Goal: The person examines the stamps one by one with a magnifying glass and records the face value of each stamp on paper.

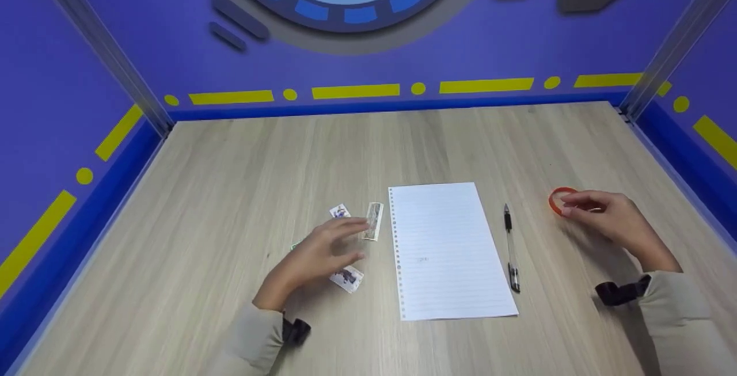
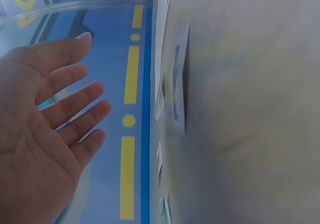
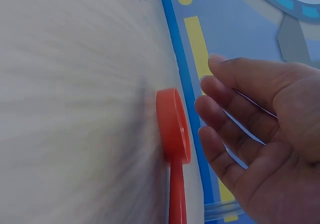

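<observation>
My left hand (image 1: 314,258) hovers over several small printed stamps, its fingers spread and holding nothing. One upright stamp (image 1: 374,221) lies just past the fingertips, a tilted stamp (image 1: 348,279) is below the thumb, and another stamp (image 1: 339,211) shows behind the hand; a greenish one is mostly covered. In the left wrist view a stamp (image 2: 180,84) stands out from the tabletop at an angle. On the right, a red magnifying glass (image 3: 170,124) lies on the table under my right hand (image 1: 613,220). Its handle is hidden in the head view. The right fingers are loosely bent, apart from the rim.
Between the hands lies a lined, hole-punched sheet of paper (image 1: 449,232) with a faint small mark. A clear pen (image 1: 510,249) with black ends lies along its right side. Blue panels (image 1: 345,71) with yellow dashes border the wooden table (image 1: 259,163).
</observation>
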A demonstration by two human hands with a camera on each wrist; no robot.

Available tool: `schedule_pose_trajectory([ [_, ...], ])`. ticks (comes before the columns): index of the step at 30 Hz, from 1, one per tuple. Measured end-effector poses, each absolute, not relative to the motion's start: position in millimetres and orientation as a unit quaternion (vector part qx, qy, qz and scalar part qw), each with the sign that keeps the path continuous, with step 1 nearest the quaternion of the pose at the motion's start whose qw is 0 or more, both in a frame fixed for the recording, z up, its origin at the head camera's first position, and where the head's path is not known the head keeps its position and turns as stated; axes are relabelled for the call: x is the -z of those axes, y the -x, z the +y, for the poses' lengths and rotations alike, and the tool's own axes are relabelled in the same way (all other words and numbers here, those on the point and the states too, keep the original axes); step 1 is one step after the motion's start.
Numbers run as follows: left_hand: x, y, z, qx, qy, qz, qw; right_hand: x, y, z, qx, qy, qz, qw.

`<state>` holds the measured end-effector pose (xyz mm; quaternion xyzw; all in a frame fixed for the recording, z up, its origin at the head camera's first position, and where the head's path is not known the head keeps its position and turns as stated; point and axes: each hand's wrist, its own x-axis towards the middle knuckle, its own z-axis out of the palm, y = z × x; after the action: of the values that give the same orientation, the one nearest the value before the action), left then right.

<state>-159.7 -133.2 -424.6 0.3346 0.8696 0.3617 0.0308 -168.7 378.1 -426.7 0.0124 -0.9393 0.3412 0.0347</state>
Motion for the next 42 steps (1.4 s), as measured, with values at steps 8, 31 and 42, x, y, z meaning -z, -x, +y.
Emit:
schedule_pose_trajectory([
  [8,424,166,-170,-0.368,-0.299,0.880,0.011,427,168,393,-0.342,0.006,-0.940,0.012],
  [31,445,176,-226,-0.402,-0.201,0.889,0.088,447,166,413,-0.334,0.103,-0.937,-0.020],
  [42,452,176,-235,-0.416,-0.186,0.882,0.119,449,165,420,-0.348,0.090,-0.932,-0.048],
])
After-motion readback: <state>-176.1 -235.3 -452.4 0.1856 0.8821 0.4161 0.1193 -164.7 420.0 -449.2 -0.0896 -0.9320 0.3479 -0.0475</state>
